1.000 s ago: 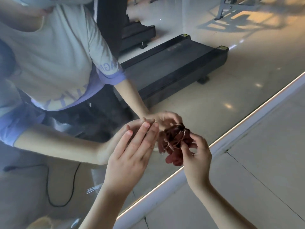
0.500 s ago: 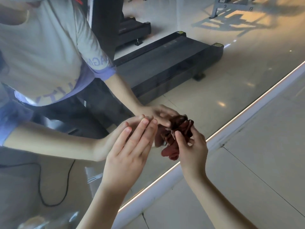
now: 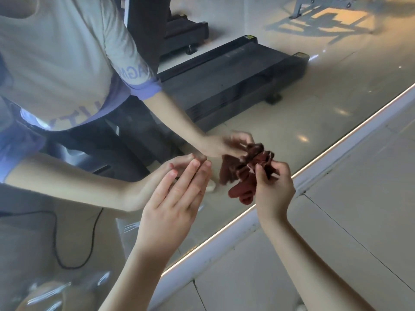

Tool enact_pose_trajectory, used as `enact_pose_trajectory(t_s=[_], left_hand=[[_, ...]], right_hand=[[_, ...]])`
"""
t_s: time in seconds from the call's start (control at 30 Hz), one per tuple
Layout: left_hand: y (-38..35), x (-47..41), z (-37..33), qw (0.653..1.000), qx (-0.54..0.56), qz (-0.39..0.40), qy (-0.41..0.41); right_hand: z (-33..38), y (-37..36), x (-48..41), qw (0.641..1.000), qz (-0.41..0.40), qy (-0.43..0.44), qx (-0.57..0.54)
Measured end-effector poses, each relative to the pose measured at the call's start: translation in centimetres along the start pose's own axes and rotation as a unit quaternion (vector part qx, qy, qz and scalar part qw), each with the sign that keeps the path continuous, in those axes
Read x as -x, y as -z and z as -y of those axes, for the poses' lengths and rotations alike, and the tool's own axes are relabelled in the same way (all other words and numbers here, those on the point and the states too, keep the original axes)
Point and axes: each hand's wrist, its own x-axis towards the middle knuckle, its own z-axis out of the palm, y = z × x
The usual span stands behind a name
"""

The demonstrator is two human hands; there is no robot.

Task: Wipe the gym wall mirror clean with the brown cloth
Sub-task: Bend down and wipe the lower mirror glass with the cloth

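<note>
The wall mirror (image 3: 280,122) fills the upper left of the view and meets the floor along a white strip. My right hand (image 3: 272,189) pinches the bunched brown cloth (image 3: 242,176) and holds it against the lower part of the glass. The cloth's lower folds hang loose below my fingers. My left hand (image 3: 175,205) rests flat on the mirror just left of the cloth, fingers straight and together. The glass shows the reflection of both arms and a person's torso in a pale shirt.
A white base strip (image 3: 224,245) runs diagonally along the mirror's bottom edge. Pale floor tiles (image 3: 336,232) lie to its right. The mirror reflects a black treadmill (image 3: 235,81), a black cable (image 3: 74,243) and a metal frame (image 3: 323,5).
My right hand has shifted the cloth a little up and to the right, and the cloth has spread out wider. My left hand stays flat on the glass.
</note>
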Motion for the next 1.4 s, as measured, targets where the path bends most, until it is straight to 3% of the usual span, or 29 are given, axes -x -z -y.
enact_pose_trajectory(t_s=[0.17,0.33,0.43,0.5,0.67,0.73,0.87,1.0,1.17,1.33,1.4], left_hand=[[-0.1,0.6,0.0,1.0,-0.008,-0.003,-0.006],[0.3,0.9,0.5,1.0,0.0,-0.001,-0.01],[0.4,1.5,0.3,1.0,-0.002,-0.001,-0.004],[0.5,1.5,0.4,1.0,-0.004,-0.001,-0.001],[1.0,2.0,0.9,1.0,-0.008,0.001,0.015],[1.3,2.4,1.0,1.0,-0.013,0.002,0.017],[1.3,2.8,1.4,1.0,-0.019,0.004,0.011],[1.6,3.1,1.6,1.0,-0.012,0.004,0.018],[2.3,3.6,2.3,0.999,-0.014,-0.007,0.042],[2.5,3.9,2.9,1.0,-0.007,-0.005,0.03],[2.4,4.0,2.9,1.0,-0.007,-0.003,0.029]], right_hand=[[-0.8,-0.5,3.6,0.997,0.075,-0.019,0.017],[0.3,-0.9,2.3,0.999,0.002,-0.026,-0.023],[0.3,-1.2,5.0,0.993,0.072,-0.087,-0.035],[0.8,-1.3,5.9,0.992,0.098,-0.077,-0.029],[0.0,-1.5,3.5,0.994,0.028,-0.102,-0.016],[-0.1,-1.6,4.6,0.991,0.045,-0.126,-0.006],[1.2,-1.5,6.5,0.99,0.119,-0.067,-0.034],[2.1,-1.5,3.8,0.996,0.018,-0.066,-0.053],[2.5,-2.0,7.6,0.994,0.093,0.006,-0.051],[3.2,-2.4,4.5,0.995,-0.004,0.056,-0.079],[3.2,-2.6,5.4,0.993,0.001,0.091,-0.07]])
